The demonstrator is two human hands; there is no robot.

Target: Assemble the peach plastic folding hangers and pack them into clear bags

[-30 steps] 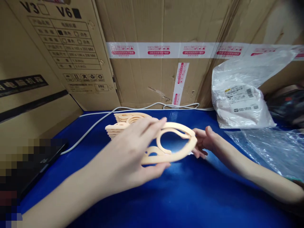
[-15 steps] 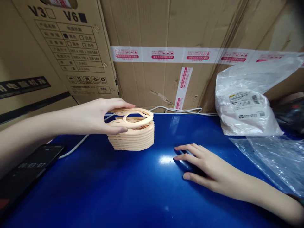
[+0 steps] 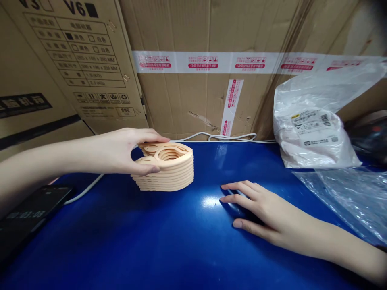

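A stack of flat beige pieces (image 3: 169, 177), each with a curved outline and rounded openings, sits on the blue table left of centre. Over its left end reaches my left hand (image 3: 130, 151), thumb on the near side and fingers on the far side, closed around the topmost piece. That piece lies flush with the ones under it. What exactly the pieces are, I cannot make out. To the right, my right hand (image 3: 256, 209) rests low over the table, fingers apart and holding nothing.
Cardboard boxes (image 3: 181, 92) wall off the back and left. A white plastic bag (image 3: 314, 137) with a label stands at the back right, clear plastic film (image 3: 347, 201) in front of it. A phone (image 3: 33, 217) lies at left; a white cable (image 3: 231, 137) runs along the back.
The top piece, tilted with a gap above the stack before, now lies down on it, my left hand lowered with it. My right hand stays put. The view has shifted slightly.
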